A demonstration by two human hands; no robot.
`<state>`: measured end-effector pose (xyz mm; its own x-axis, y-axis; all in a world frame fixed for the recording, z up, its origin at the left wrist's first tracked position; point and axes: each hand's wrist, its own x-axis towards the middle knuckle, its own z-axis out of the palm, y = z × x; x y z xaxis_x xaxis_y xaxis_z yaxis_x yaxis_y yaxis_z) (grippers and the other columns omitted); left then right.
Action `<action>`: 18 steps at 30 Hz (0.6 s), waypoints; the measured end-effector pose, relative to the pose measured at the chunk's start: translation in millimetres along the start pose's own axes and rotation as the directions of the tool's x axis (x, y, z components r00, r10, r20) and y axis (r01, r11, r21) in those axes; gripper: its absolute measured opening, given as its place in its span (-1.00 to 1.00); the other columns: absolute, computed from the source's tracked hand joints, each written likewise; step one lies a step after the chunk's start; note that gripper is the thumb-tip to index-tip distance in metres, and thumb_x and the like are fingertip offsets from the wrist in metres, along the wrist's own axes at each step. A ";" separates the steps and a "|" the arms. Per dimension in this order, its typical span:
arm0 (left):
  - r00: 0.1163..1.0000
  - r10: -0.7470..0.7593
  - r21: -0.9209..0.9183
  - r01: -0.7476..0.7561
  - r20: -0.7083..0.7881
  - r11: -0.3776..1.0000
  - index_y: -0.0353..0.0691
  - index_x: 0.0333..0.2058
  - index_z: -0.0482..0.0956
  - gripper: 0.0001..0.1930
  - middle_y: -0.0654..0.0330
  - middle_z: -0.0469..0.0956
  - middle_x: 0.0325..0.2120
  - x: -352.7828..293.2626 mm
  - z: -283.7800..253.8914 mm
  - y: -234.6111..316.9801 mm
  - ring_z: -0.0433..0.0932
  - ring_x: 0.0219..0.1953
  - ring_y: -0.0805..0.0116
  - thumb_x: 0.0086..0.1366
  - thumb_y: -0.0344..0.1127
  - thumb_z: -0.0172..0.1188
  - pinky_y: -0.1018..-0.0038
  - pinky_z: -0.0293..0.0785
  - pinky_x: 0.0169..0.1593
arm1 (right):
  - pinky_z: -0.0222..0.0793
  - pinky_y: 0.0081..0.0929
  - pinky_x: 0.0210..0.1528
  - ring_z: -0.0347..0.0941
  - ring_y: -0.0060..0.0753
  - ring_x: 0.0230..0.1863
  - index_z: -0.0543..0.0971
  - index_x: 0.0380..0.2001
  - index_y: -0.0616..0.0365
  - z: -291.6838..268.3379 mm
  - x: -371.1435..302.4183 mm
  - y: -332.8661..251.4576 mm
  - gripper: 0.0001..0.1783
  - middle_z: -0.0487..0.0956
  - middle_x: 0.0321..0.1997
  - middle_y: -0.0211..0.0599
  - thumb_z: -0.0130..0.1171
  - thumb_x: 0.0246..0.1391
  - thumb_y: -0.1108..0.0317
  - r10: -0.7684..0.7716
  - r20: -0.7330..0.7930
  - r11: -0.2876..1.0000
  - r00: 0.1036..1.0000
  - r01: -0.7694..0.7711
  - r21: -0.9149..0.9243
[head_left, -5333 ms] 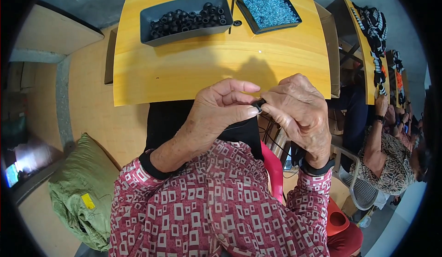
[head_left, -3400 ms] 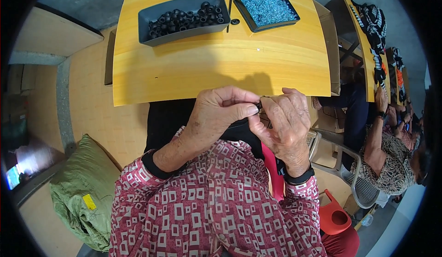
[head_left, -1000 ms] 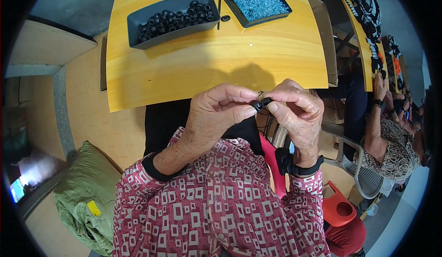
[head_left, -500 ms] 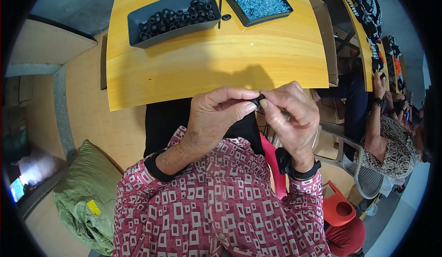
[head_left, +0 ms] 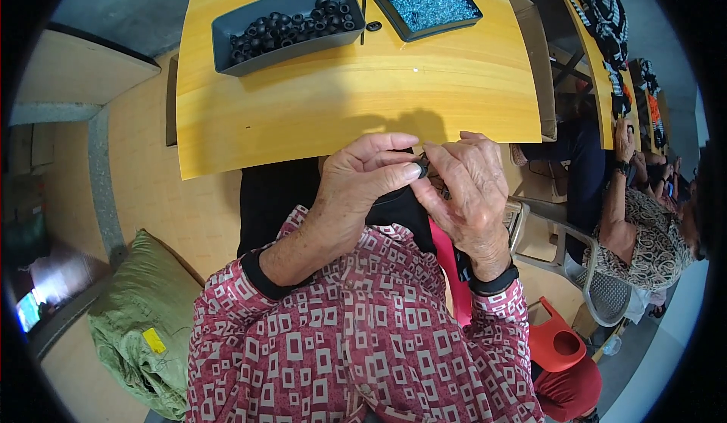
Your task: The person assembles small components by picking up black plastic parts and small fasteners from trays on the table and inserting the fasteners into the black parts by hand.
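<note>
Just past the table's near edge, my left hand [head_left: 365, 177] pinches a small black round piece [head_left: 422, 167] between thumb and fingers. My right hand [head_left: 469, 188] meets it from the other side, thumb and index finger bent close around the piece. Whether anything else sits in the right fingertips is hidden. Farther off on the yellow table [head_left: 318, 112], a dark grey bin [head_left: 291, 53] holds many black, hollow, round pieces. To its right stands a black tray [head_left: 443, 31] of small shiny blue beads [head_left: 428, 3].
A flat black disc [head_left: 373, 26] lies between bin and tray, beside a thin black rod [head_left: 364, 6]. A green sack [head_left: 144, 317] rests on the floor at left. At right are a grey chair [head_left: 606, 294], a red plastic seat [head_left: 556, 340] and a person [head_left: 644, 226] at another table.
My right hand has turned and shifted slightly left and down, its fingers rolling over the black piece. The left hand has barely moved and still grips it.
</note>
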<state>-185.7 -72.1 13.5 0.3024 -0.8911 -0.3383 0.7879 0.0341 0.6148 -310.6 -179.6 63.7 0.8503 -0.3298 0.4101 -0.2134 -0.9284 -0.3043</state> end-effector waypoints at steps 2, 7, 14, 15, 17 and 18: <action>1.000 -0.025 -0.002 0.025 -0.001 1.000 -0.31 -0.05 0.51 -0.65 0.20 0.58 -0.29 0.2 0.3 -0.4 0.55 -0.22 0.50 0.16 -0.50 0.26 0.59 0.46 -0.06 | 0.38 -0.23 -0.14 0.44 -0.17 -0.30 0.58 -0.28 0.28 0.8 -2.0 1.9 -0.61 0.50 -0.37 -0.22 0.37 -0.29 0.43 -0.007 -0.019 1.000 1.000 0.007 0.017; 0.998 -0.057 0.041 0.056 0.003 0.998 -0.31 -0.02 0.49 -0.62 0.20 0.58 -0.32 -0.4 2.5 3.2 0.54 -0.23 0.51 0.15 -0.47 0.27 0.60 0.45 -0.07 | 0.41 -0.19 -0.09 0.47 -0.17 -0.32 0.59 -0.32 0.27 1.7 -2.8 4.3 -0.65 0.50 -0.42 -0.25 0.38 -0.30 0.45 -0.011 -0.060 0.998 0.998 0.016 0.068; 0.989 -0.103 0.053 0.098 0.105 0.994 -0.33 0.06 0.41 -0.58 0.14 0.60 -0.25 2.2 -1.3 7.1 0.56 -0.17 0.48 0.21 -0.49 0.20 0.59 0.47 -0.02 | 0.48 -0.22 -0.15 0.48 -0.20 -0.37 0.58 -0.40 0.25 3.2 -3.3 7.8 -0.70 0.51 -0.48 -0.27 0.40 -0.32 0.47 -0.015 -0.127 0.993 0.992 0.030 0.118; 0.989 -0.108 0.065 0.102 0.104 0.993 -0.33 0.07 0.39 -0.56 0.13 0.60 -0.24 2.4 -1.1 7.5 0.56 -0.17 0.47 0.21 -0.49 0.20 0.59 0.48 -0.03 | 0.48 -0.22 -0.16 0.48 -0.20 -0.37 0.58 -0.41 0.25 3.6 -3.3 8.2 -0.72 0.51 -0.48 -0.27 0.40 -0.31 0.48 -0.020 -0.136 0.994 0.991 0.034 0.107; 0.988 -0.113 0.080 0.105 0.102 0.991 -0.33 0.09 0.37 -0.55 0.12 0.60 -0.24 2.8 -1.5 8.9 0.56 -0.16 0.47 0.21 -0.48 0.21 0.59 0.48 -0.03 | 0.48 -0.21 -0.14 0.49 -0.20 -0.38 0.57 -0.42 0.23 6.3 -5.0 9.6 -0.72 0.52 -0.49 -0.26 0.39 -0.31 0.48 -0.017 -0.133 0.994 0.991 0.031 0.108; 0.986 -0.137 0.084 0.129 0.096 0.988 -0.32 0.10 0.36 -0.53 0.11 0.59 -0.23 3.3 -2.2 9.6 0.56 -0.16 0.46 0.20 -0.47 0.22 0.59 0.49 -0.04 | 0.47 -0.19 -0.12 0.50 -0.19 -0.40 0.55 -0.43 0.22 7.1 -5.7 10.1 -0.72 0.53 -0.49 -0.25 0.39 -0.32 0.48 -0.014 -0.130 0.994 0.991 0.028 0.108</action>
<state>-176.0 -73.8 16.8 0.1389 -0.9266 -0.3494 0.7726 -0.1193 0.6236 -314.2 -185.9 52.2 0.7836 -0.3363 0.5224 -0.1360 -0.9133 -0.3838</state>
